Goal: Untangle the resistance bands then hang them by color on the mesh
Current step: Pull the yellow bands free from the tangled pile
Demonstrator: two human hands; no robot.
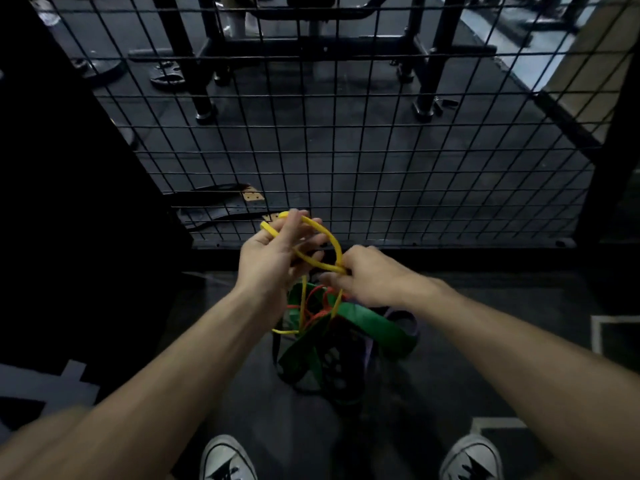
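A thin yellow band [330, 239] loops between both hands in front of the black wire mesh [346, 150]. My left hand [273, 252] grips its upper loop with curled fingers. My right hand [367, 275] pinches the yellow band where its strands cross. Below the hands hangs a tangle: a thin orange-red band [317, 303], a wide green band [377, 329], a purple band [408, 322] and a black band [332, 368]. Yellow strands run down into that tangle.
The mesh panel stands upright just ahead, its base bar [381, 244] on the dark floor. Behind it are black rack legs [204, 98] and weight plates [104, 69]. A dark wall sits at the left. My two shoes [225, 459] are at the bottom edge.
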